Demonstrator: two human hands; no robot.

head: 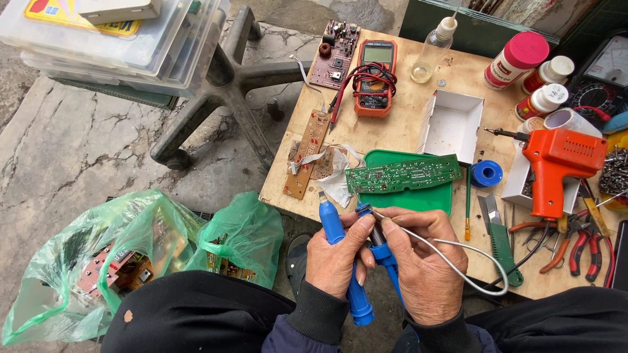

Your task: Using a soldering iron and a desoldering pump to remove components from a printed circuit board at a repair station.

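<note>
My left hand [337, 258] grips a blue-handled tool [331, 222] that points up toward the table edge, its handle end showing below the wrist. My right hand [425, 265] holds a second blue-handled iron [387, 258], with a grey cord [458, 258] looping off to the right. The fingertips of both hands meet at its metal front end, near the thumb tips. Just beyond the hands lies a long green circuit board [402, 174] on a green plastic lid [418, 198].
The wooden table [405, 124] carries a brown circuit board [307, 153], an orange multimeter [375, 78], a white box [451, 124], an orange soldering gun [556, 170], a blue solder spool [487, 174], a green utility knife [502, 242], pliers [585, 252] and bottles. Green bags [131, 255] of boards sit left, by a chair base [229, 85].
</note>
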